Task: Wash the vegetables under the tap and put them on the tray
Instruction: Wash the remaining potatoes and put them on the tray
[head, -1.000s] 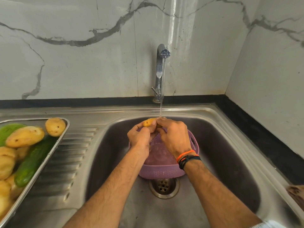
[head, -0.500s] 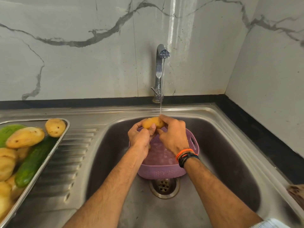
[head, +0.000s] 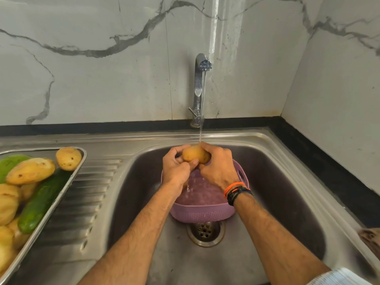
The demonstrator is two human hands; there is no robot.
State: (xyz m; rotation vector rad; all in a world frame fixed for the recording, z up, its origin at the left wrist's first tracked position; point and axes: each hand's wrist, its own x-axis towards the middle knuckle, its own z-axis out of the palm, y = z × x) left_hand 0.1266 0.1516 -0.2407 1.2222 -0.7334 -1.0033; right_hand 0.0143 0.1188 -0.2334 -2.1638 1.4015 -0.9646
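While both hands (head: 197,167) grip potato (head: 195,154), basket (head: 202,212) below, tray (head: 44,212) well left.

Tray (head: 79,161) cut off at left edge; brown object (head: 371,237) cropped right.

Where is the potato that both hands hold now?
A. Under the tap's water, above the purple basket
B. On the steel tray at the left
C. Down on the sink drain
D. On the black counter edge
A: both the left hand and the right hand grip the potato under the tap, above the purple basket.
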